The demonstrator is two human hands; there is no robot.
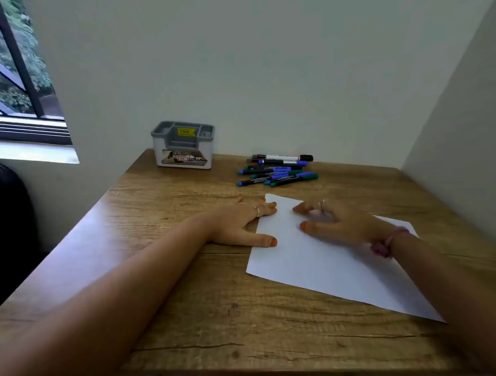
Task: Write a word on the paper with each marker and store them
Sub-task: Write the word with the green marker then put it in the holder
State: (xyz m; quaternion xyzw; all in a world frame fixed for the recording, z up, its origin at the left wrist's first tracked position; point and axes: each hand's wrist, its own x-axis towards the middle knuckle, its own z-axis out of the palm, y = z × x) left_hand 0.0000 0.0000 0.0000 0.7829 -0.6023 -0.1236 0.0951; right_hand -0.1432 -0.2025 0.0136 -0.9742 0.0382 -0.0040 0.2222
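Blank paper (329,264) lay under both spread, empty hands, left hand (242,222) at its edge and right hand (336,223) on it, so no word was written, with markers (277,171) unstored beyond the fingers.

The single head view looks forward and down from above the near edge of the wooden table (189,304), close over it. It faces the corner of the walls (264,59) at 12 o'clock, with a window (11,70) at 10 o'clock.

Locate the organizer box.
Head view: the grey organizer box stands at the table's far edge against the wall, left of the marker pile.
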